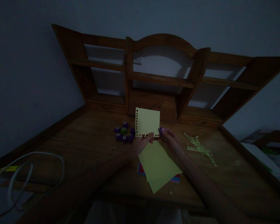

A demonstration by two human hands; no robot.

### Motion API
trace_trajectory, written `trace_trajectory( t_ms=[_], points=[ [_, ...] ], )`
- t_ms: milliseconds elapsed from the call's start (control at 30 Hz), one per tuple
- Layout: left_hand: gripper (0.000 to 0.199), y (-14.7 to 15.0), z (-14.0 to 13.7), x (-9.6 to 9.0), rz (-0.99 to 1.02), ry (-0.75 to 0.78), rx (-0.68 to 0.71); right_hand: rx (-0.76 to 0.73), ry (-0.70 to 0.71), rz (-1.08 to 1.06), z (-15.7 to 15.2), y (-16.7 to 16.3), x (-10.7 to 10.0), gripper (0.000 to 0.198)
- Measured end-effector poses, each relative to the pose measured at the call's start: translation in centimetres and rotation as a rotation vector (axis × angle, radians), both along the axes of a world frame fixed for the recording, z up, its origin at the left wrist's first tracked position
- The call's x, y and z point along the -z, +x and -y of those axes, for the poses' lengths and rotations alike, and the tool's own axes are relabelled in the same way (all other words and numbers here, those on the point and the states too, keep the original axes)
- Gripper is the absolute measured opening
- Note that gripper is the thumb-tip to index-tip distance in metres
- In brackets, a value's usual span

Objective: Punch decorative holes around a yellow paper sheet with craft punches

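A square sheet of yellow paper [148, 122] stands tilted up in front of me, with small shapes punched along its left and bottom edges. My left hand [140, 144] pinches it at the bottom edge, thumb in front. A purple craft punch [161, 131] is in my right hand [171, 140], at the sheet's lower right corner. Whether the punch's slot is round the paper's edge I cannot tell. Left of the sheet, several purple punches [124, 139] surround a green punch [123, 130] on the desk. Beneath my hands lie more yellow sheets [160, 163] on a stack of coloured paper [141, 169].
Punched yellow paper strips [199, 147] lie crossed on the right of the wooden desk [88, 140], among small scraps. A wooden shelf unit [157, 79] rises at the back. A white cable [46, 153] loops at the left edge. Piled items [263, 152] are beyond the desk's right edge.
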State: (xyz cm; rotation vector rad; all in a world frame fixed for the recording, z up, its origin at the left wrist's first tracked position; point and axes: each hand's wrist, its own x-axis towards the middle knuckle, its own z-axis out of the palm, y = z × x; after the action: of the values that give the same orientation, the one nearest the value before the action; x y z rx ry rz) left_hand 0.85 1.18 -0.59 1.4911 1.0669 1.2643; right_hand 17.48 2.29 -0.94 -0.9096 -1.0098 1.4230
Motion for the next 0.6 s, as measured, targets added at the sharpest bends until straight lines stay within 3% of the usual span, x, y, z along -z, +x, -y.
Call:
trace_trajectory(
  t_ms=[600],
  points=[
    [0.038,-0.04,-0.39,0.22,-0.003,-0.015,-0.09,-0.051,-0.033,0.086,0.47,-0.06,-0.6,0.025]
  ],
)
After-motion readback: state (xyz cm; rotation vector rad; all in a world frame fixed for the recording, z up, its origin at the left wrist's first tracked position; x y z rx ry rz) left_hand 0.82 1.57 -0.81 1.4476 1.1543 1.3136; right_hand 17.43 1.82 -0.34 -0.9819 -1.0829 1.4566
